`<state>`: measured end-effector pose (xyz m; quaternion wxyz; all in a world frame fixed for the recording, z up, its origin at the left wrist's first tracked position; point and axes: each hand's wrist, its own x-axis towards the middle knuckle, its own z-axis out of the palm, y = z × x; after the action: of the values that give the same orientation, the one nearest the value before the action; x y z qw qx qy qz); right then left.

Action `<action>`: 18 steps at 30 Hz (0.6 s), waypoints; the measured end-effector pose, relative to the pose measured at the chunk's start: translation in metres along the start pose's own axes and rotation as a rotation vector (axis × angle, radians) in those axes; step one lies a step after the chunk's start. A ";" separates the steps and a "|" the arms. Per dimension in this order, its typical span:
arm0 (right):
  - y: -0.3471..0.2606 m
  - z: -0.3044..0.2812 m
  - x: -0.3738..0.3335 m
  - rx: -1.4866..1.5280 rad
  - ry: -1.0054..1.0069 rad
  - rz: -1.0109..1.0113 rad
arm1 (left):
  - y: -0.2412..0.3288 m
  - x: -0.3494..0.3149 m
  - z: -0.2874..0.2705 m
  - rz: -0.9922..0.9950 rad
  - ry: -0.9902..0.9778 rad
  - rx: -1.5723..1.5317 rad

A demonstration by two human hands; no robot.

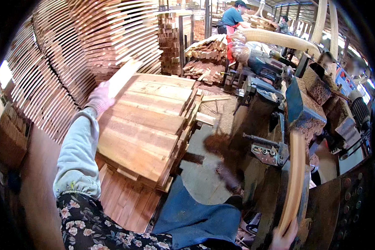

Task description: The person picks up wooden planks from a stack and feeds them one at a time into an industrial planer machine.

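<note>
My left hand (101,97), at the end of an outstretched arm, is closed on the near edge of a pale wooden board (126,76). That board lies tilted over the far left corner of a stack of planks (139,121). At the lower right my right hand (286,236) grips the near end of a long, narrow wooden strip (295,179). The strip runs along the bed of a woodworking machine (279,152), its far end close to a blue, sawdust-covered housing (298,102). My right fingers are partly blurred.
Tall stacks of boards (100,33) rise at the far left. A ribbed hose (279,36) crosses above the machine. Sawdust (221,114) covers part of the floor. Farther back a person (232,18) in a red apron stands by piled wood (206,52). A blue apron (196,216) covers my lap.
</note>
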<state>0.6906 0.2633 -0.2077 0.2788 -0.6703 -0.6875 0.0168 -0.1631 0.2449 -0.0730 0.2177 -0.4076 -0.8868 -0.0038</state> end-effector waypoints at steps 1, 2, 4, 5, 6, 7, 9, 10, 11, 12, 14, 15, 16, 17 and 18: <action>-0.001 -0.018 -0.029 -0.068 0.007 -0.061 | -0.013 0.004 0.009 -0.123 -0.119 -0.062; -0.007 -0.038 -0.060 -0.141 -0.003 -0.074 | -0.022 0.005 0.017 -0.256 -0.211 -0.105; -0.017 -0.065 -0.087 -0.287 -0.040 -0.116 | -0.032 0.005 0.025 -0.430 -0.356 -0.143; -0.020 -0.072 -0.087 -0.299 -0.059 -0.146 | -0.031 0.005 0.026 -0.427 -0.392 -0.164; -0.024 -0.076 -0.083 -0.304 -0.075 -0.177 | -0.028 0.005 0.023 -0.450 -0.391 -0.160; -0.023 -0.075 -0.071 -0.303 -0.088 -0.215 | -0.024 0.005 0.018 -0.474 -0.395 -0.164; -0.016 -0.061 -0.038 -0.277 -0.162 -0.285 | -0.011 -0.001 0.002 -0.478 -0.452 -0.154; -0.008 -0.049 -0.017 -0.289 -0.184 -0.293 | -0.001 -0.010 -0.007 -0.396 -0.427 -0.186; 0.002 -0.038 0.004 -0.306 -0.208 -0.304 | 0.007 -0.020 -0.017 -0.364 -0.476 -0.151; 0.010 -0.017 0.028 -0.219 -0.172 -0.263 | 0.017 -0.033 -0.026 -0.400 -0.496 -0.220; 0.028 0.019 0.079 -0.199 -0.189 -0.310 | 0.039 -0.069 -0.045 -0.380 -0.461 -0.513; 0.029 0.049 0.113 -0.068 -0.128 -0.286 | 0.048 -0.096 -0.055 -0.349 -0.356 -0.792; 0.028 0.070 0.138 0.066 -0.066 -0.267 | 0.059 -0.114 -0.067 -0.262 -0.398 -1.056; 0.025 0.082 0.165 -0.033 -0.104 -0.284 | 0.071 -0.133 -0.076 -0.222 -0.433 -1.292; 0.015 0.092 0.191 -0.108 -0.138 -0.315 | 0.093 -0.149 -0.082 -0.204 -0.495 -1.782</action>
<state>0.6771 0.4748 -0.2219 0.1938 -0.5656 -0.8014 -0.0181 0.0213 0.1842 -0.0728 -0.3724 -0.3337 -0.6092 -0.6155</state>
